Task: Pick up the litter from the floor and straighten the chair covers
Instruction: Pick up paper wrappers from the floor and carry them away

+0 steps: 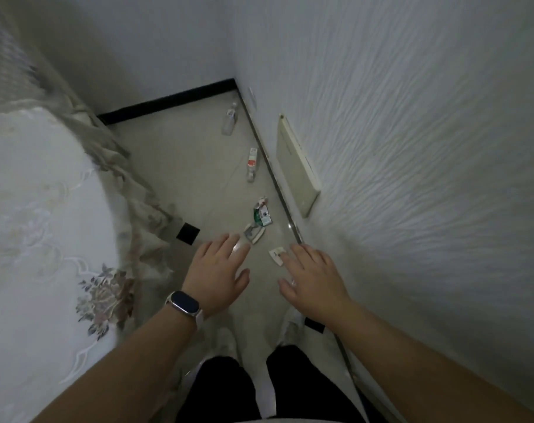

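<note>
Both hands are out over the floor (183,178), palms down, fingers straight and spread, nothing in either. The litter runs in a loose line just beside the skirting strip (274,175), and its long axis follows that strip away from the person. Nearest is a paper scrap (276,255), just beside the strip, with the right hand (313,277) fingertips over its edge, so part of it is hidden and I cannot tell whether they touch. A crumpled wrapper (255,235) sits a bit further from the strip, just past the left hand (219,271). Further along the strip lie a green packet (262,214), a tube (252,163) and a clear bottle (230,122), their labels unreadable. The chair cover (39,209), well apart from the strip, is blurred and cut off.
</note>
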